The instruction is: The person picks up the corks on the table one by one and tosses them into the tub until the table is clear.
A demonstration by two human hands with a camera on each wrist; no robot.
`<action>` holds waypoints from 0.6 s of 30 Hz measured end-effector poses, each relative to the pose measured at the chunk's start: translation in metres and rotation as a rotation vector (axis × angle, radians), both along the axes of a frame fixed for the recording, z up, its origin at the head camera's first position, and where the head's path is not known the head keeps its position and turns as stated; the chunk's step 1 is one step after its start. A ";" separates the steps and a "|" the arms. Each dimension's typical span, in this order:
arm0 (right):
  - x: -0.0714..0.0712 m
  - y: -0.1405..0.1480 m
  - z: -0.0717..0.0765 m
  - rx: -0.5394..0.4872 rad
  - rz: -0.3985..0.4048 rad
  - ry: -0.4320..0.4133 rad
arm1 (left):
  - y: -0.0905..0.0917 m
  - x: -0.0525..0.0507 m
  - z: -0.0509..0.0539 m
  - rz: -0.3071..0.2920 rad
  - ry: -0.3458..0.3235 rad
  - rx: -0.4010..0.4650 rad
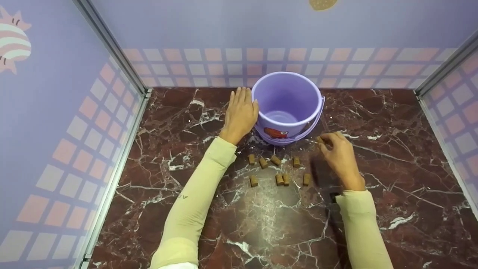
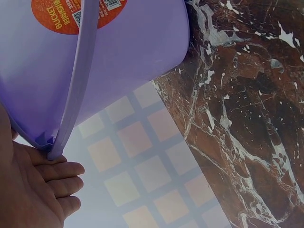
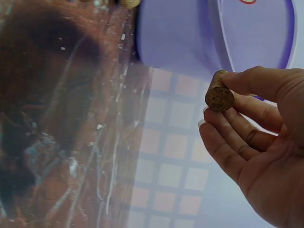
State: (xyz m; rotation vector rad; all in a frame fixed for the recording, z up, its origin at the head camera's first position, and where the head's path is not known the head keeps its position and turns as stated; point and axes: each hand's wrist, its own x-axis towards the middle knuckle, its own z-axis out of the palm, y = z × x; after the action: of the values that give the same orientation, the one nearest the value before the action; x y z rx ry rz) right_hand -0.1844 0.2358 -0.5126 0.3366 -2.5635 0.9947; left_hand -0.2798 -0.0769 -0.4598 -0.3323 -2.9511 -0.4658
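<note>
Head view: left hand, fingers straight, should brace the bucket at nine o'clock; right hand, pinching a cork, should clear the rim toward eleven.

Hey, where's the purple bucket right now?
In the head view, the purple bucket stands right of centre near the back wall, the left hand against its left side and eight corks lying just in front.

Through my head camera, lilac back wall with pink and white squares, left wall with candy print, metal corner strips, dark red marbled surface, pale glare
</note>
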 end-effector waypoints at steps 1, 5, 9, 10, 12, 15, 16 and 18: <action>0.000 0.000 0.002 0.001 0.000 0.007 | 0.000 0.000 0.000 0.000 0.000 0.001; -0.001 0.000 0.009 0.006 0.006 0.039 | 0.000 0.000 0.000 -0.004 0.005 0.007; -0.003 -0.001 0.015 0.003 0.007 0.044 | 0.000 0.000 0.000 -0.005 0.006 0.013; -0.003 -0.001 0.016 0.003 0.006 0.043 | 0.000 0.000 0.000 -0.005 0.005 0.015; -0.004 -0.001 0.019 0.007 0.003 0.042 | 0.000 0.000 0.000 -0.005 0.003 0.016; -0.005 0.000 0.024 0.014 -0.001 0.051 | 0.000 0.000 -0.001 -0.004 0.013 0.013; -0.005 0.000 0.025 0.016 -0.001 0.054 | 0.000 0.000 -0.001 -0.005 0.018 0.012; -0.006 0.000 0.027 0.015 -0.003 0.058 | -0.001 0.000 -0.001 -0.004 0.025 0.008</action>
State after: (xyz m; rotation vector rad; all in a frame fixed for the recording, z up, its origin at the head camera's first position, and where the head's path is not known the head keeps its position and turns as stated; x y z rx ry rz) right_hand -0.1901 0.2356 -0.4854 0.3600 -2.5198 0.9510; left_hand -0.2799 -0.0776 -0.4612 -0.3410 -2.9242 -0.4706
